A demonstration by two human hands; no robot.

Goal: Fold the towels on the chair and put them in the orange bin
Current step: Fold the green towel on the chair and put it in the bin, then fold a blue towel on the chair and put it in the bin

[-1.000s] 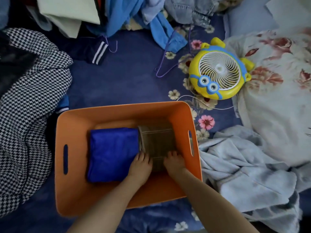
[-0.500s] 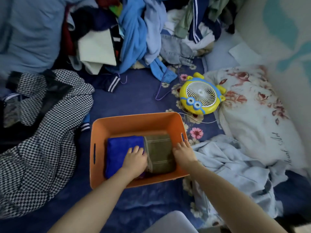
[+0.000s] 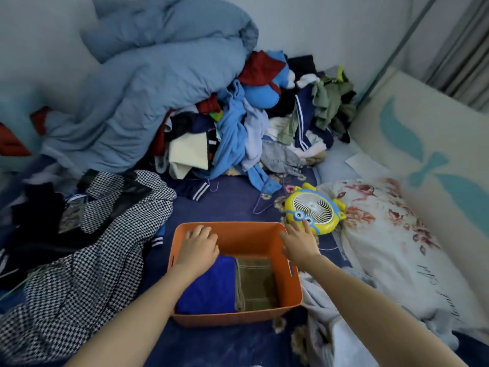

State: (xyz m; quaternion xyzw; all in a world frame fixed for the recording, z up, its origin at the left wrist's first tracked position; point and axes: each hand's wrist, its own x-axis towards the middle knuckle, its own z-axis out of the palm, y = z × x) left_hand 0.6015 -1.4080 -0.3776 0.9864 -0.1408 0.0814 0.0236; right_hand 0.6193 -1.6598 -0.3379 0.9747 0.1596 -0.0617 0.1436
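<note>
**Covered, cropped and smeared, from where I stand**

The left hand (image 3: 198, 247) and its forearm cover the blue towel's (image 3: 211, 290) 10 o'clock corner. The orange bin's (image 3: 238, 317) near wall hides the near edges of that towel and of the olive towel (image 3: 255, 284). The right hand (image 3: 299, 243) blocks the fan's (image 3: 313, 210) 7 o'clock rim. Both forearms run off at 6 o'clock. At 9 o'clock the bedding (image 3: 16, 120) blurs. The script on the floral pillow (image 3: 383, 234), at 4 o'clock, is unreadable.

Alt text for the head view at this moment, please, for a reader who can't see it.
An orange bin holds two folded towels side by side: a blue towel left, an olive towel right. The left hand and right hand hover open over its far end, holding nothing. A yellow fan lies beside it.
</note>
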